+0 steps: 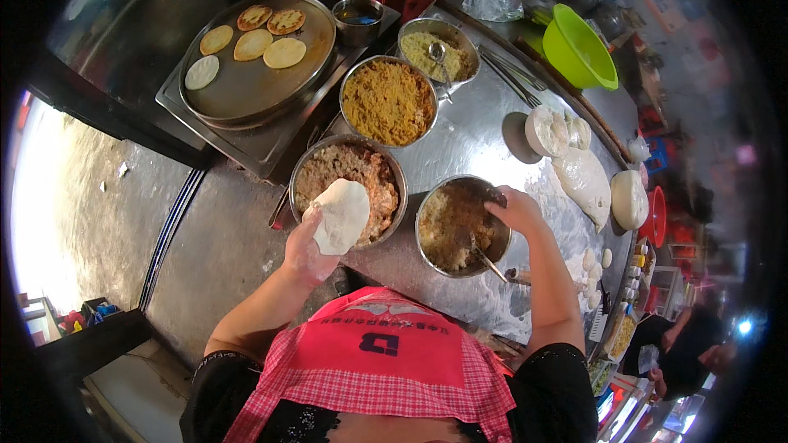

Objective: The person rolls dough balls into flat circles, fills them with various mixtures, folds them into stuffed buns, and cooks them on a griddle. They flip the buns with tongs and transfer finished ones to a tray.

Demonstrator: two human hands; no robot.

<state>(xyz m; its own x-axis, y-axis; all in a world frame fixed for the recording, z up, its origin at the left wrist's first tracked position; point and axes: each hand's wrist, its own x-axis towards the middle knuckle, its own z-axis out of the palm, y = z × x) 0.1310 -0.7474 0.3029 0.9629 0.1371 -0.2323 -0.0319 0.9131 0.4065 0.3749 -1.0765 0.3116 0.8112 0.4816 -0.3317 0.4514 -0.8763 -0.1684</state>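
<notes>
A flat round of pale dough (340, 215) lies on my left hand (306, 246), over the near edge of a metal bowl of meat filling (385, 187). My right hand (518, 208) grips the right rim of another metal bowl (452, 237), which holds a brownish, pale-flecked filling. A metal spoon (490, 262) leans in that bowl, its handle over the near rim. Behind them stand a bowl of yellow shredded filling (388, 100) and a bowl of pale green filling (431, 55) with a ladle (438, 54).
Flatbreads (253, 45) lie on a round griddle (246, 95) at the upper left. Tongs (511, 77), a large dough mass (582, 181) and small dough balls (590, 267) are on the metal table (468, 129). A green basin (578, 49) stands beyond; a person (677, 344) is at the far right.
</notes>
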